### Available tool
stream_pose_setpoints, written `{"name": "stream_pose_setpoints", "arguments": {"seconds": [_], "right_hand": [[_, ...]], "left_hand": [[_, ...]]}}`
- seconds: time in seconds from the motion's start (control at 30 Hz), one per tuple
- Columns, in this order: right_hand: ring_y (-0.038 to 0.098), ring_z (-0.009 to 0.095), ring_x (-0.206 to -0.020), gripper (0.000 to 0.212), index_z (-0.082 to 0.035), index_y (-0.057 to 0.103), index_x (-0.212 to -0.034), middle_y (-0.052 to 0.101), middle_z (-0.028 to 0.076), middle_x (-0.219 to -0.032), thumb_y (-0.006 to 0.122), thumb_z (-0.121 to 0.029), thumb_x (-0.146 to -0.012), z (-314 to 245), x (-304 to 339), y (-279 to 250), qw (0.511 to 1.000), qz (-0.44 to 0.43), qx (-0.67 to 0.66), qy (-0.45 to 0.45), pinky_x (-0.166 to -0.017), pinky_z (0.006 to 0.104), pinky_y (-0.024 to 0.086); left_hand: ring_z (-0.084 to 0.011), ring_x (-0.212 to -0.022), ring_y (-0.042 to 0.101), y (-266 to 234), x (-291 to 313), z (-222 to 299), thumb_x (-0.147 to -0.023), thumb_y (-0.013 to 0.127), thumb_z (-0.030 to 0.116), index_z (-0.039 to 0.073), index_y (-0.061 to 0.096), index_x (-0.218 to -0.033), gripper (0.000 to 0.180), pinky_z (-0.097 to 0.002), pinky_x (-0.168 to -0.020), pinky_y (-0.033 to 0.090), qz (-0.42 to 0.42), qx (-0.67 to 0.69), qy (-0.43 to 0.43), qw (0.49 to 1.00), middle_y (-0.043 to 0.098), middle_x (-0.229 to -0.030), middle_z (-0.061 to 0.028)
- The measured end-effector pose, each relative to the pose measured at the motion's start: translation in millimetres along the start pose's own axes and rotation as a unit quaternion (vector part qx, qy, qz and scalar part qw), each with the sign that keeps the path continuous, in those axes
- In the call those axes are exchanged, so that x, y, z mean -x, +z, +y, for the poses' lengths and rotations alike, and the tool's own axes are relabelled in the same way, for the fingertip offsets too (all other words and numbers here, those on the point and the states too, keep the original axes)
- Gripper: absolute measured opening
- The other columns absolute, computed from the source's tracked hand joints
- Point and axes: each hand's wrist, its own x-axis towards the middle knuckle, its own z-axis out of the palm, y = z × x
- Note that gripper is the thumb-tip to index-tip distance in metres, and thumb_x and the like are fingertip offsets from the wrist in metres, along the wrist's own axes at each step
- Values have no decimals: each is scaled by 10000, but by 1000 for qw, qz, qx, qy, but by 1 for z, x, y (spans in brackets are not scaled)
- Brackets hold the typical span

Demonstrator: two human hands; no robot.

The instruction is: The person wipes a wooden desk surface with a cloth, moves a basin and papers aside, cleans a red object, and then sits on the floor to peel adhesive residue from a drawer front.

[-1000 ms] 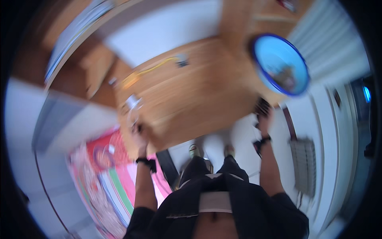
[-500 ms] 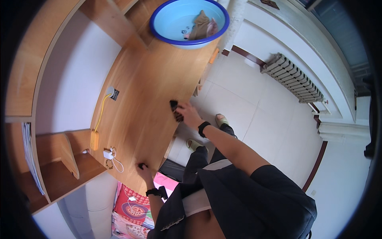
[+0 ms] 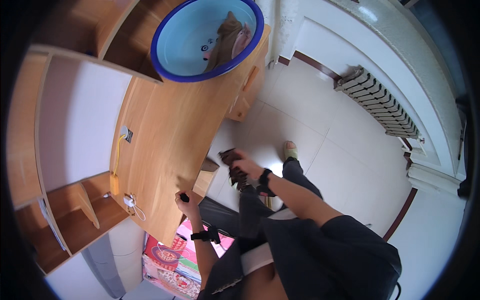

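My right hand (image 3: 246,165) is closed around a dark brown, ribbed object (image 3: 236,173), held past the desk's front edge, above my legs and the floor. Its exact kind is not clear from here. Near the desk's front corner, my left hand (image 3: 188,206) has its fingers curled round a small black thing (image 3: 184,197), mostly covered by the hand. Under and beside that hand runs the light wooden desk (image 3: 165,135). At its far end stands a light blue basin (image 3: 172,47) with a dark blue rim; brown and pink cloths (image 3: 227,40) lie inside.
A yellow cable ends in an orange block (image 3: 114,184) along the desk's back. Beside it sits a white charger (image 3: 129,201) with its cord. Shelves (image 3: 82,205) border the desk on the left. A radiator (image 3: 378,102) is by the right wall.
My right hand has drawn the brown object off the desk, toward me. The left hand has lifted and shifted slightly with the black thing. The view has moved, so the basin appears nearer.
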Motion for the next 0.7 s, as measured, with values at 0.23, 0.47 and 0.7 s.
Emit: {"name": "stream_pose_setpoints", "arguments": {"seconds": [0.23,0.47,0.7], "right_hand": [[563,158,-855,367,-40,540,-1139,585,50,-996,590,-10,-777,-108,-57,-127,970,193,-95,-115,-747,287,489],[606,182,-847,308,-60,500,-1114,574,63,-977,620,-62,-830,-146,-106,-107,926,225,-273,-135,-680,341,537],[559,186,-1118,612,-23,471,-1331,605,98,-1210,721,-54,-774,-93,-76,-74,997,33,60,16,-981,312,437]], "left_hand": [[-305,-981,538,71,38,6,-908,563,-4,-24,558,-1128,221,-384,-881,444,48,-86,73,992,517,-1098,-176],[-108,-711,541,68,51,55,-982,580,127,38,470,-1242,296,-218,-599,458,1,176,-151,973,564,-980,-106],[-129,-884,505,54,-12,52,-1010,482,125,58,498,-1200,203,-247,-738,462,92,195,-79,973,521,-1095,-57]]}}
